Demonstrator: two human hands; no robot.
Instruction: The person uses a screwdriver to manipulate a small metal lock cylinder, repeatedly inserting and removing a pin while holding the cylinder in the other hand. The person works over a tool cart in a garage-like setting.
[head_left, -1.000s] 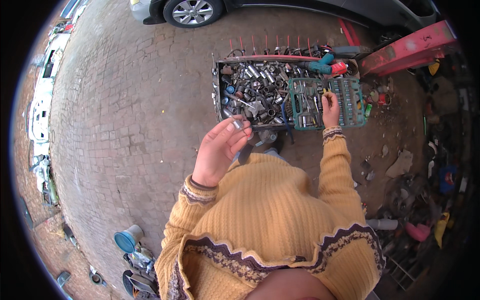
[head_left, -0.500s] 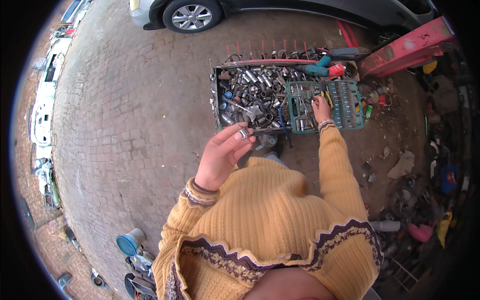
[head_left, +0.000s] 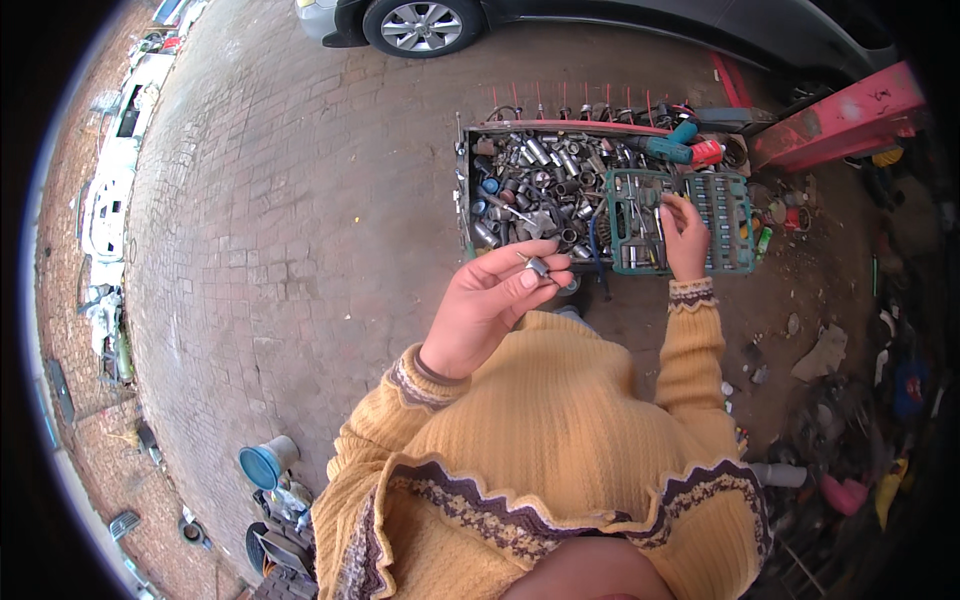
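My left hand (head_left: 480, 305) is raised in front of my chest, pinching a small silver socket (head_left: 538, 268) between thumb and fingers. My right hand (head_left: 687, 238) reaches over an open green socket case (head_left: 745, 262). Its fingers are closed on a slim silver rod-like tool (head_left: 660, 238), whose exact kind I cannot make out. Rows of small sockets fill the case's right half. Beneath the case's left part lies a metal tray (head_left: 464, 190) heaped with loose sockets (head_left: 565, 160) and other metal parts.
A teal power tool (head_left: 668, 150) and a red can (head_left: 706, 153) lie behind the case. A red lift arm (head_left: 840, 115) slants in at the right, and a grey car (head_left: 600, 12) stands beyond. A bucket (head_left: 265, 462) stands lower left; clutter (head_left: 850, 420) covers the lower right.
The view has shifted, so the tray and case sit farther right. My right hand has drawn slightly toward me, showing the silver tool. My left hand still holds the socket, now turned differently.
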